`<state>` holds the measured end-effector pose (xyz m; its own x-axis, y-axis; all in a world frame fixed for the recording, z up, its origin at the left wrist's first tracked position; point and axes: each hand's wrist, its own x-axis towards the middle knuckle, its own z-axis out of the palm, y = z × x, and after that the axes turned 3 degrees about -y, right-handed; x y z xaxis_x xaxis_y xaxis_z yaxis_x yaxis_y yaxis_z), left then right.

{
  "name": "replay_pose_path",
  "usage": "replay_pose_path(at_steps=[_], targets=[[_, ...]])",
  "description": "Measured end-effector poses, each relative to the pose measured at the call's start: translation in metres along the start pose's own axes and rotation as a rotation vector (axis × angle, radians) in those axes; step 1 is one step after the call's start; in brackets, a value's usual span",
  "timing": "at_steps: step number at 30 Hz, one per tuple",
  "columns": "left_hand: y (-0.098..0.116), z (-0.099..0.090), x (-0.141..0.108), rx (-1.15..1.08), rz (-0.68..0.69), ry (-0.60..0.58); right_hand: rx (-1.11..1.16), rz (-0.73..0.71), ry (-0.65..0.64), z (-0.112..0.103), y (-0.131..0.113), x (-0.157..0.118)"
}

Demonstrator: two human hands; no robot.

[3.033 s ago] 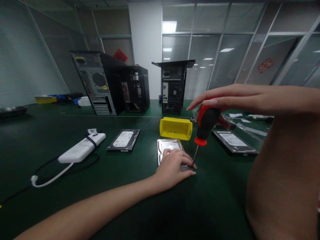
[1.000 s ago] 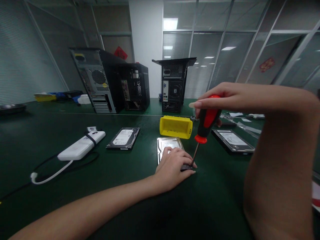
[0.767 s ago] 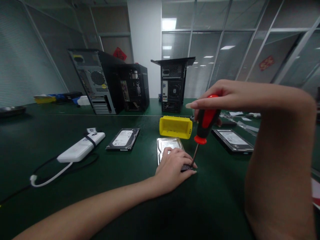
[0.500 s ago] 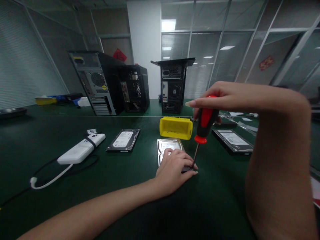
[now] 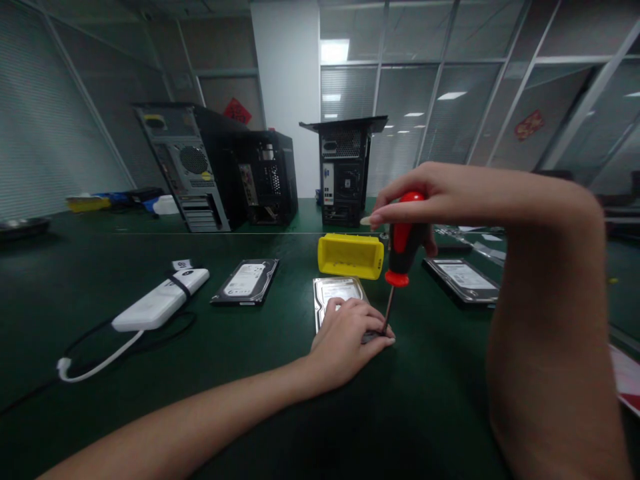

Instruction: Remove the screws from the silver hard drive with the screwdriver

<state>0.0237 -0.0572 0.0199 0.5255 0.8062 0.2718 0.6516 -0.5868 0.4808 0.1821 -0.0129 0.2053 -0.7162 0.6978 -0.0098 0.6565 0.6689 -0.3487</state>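
Note:
My right hand (image 5: 427,193) grips a red and black screwdriver (image 5: 403,243) from above, its palm over the butt of the handle. The shaft points down, tilted slightly, and its tip meets the near right part of a silver hard drive (image 5: 336,287) beside my left fingertips. My left hand (image 5: 347,337) is closed over the near part of this hard drive, fingers bent on its top and thumb along the near edge. Beneath the tip, the exact contact spot and any screw are too small to make out.
A yellow bin (image 5: 351,257) stands just behind the drive. Other hard drives lie to the left (image 5: 246,281) and right (image 5: 465,280). A white power strip (image 5: 163,300) with cables is far left. Several computer cases, one (image 5: 345,173) behind the bin, stand at the back of the green table (image 5: 280,413).
My right hand and the screwdriver handle have shifted slightly left, leaving the screwdriver a little more upright. My left hand keeps its place on the hard drive.

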Motion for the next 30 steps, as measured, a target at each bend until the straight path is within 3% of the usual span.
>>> replay_pose_path(at_steps=[4, 10, 30], targets=[[0.001, 0.000, 0.000, 0.010, -0.003, -0.001, 0.005, 0.041, -0.014, 0.000, 0.000, -0.002], [-0.001, 0.000, 0.000, 0.026, 0.006, 0.001, 0.147, -0.061, -0.036, -0.001, -0.004, -0.010], [-0.004, 0.003, -0.001, 0.023, 0.021, 0.022, 0.089, -0.070, -0.079, -0.004, 0.011, -0.009]])
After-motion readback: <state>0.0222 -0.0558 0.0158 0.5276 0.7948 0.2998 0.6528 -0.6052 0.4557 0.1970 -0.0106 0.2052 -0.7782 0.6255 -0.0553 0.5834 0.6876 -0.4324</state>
